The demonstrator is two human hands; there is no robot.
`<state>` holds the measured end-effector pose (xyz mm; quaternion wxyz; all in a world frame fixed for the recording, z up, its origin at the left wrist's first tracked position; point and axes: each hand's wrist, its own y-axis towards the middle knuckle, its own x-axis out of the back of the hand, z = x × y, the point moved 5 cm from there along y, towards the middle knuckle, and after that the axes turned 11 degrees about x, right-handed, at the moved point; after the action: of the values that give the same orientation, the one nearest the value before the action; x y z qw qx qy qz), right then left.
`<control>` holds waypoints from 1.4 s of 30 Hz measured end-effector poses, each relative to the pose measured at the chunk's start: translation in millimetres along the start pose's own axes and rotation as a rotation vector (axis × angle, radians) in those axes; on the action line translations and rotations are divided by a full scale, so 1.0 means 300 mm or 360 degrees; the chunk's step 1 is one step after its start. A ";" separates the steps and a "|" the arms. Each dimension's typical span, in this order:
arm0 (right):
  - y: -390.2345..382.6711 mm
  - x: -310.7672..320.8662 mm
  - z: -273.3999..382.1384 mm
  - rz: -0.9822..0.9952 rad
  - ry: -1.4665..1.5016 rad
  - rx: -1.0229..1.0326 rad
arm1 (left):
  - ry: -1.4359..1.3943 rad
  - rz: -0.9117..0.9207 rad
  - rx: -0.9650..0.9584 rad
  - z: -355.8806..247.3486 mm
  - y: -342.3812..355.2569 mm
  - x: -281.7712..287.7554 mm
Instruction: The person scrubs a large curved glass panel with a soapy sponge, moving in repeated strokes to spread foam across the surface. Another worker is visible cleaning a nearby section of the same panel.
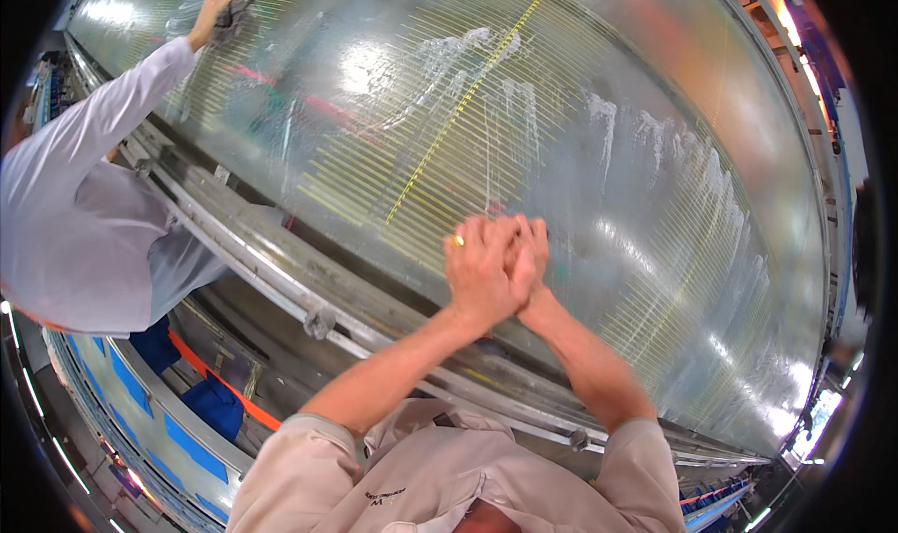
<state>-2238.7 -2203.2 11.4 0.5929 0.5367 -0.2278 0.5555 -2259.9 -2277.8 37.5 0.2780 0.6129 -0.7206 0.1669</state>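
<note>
Over the near edge of a large, glossy, see-through sheet or panel [580,224], my two hands are pressed together with their fingers bent. My left hand [479,269], wearing a gold ring, lies against my right hand [529,257], and the two overlap. Whatever they hold between them, if anything, is hidden. Rows of thin yellow lines [355,173] cross the surface under and beyond my hands, and a dashed yellow line [468,103] runs through them. Whitish wet-looking smears [458,42] streak the surface.
At the far left, a co-worker in a pale long-sleeved top [84,224] presses a grey crumpled cloth [229,21] on the surface. A metal rail with bolts [253,262] runs along the near edge. Blue panels [196,444] and an orange strip [224,383] show below left.
</note>
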 end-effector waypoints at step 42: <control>0.222 0.036 -0.540 -0.0513 0.0086 -0.0179 | -0.0008 0.0126 -0.0207 -0.139 0.488 -0.327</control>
<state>-2348.7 -2067.5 -5.6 0.7094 0.5171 -0.1536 0.4537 -2385.3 -2147.9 25.7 0.3085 0.5650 -0.7543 0.1291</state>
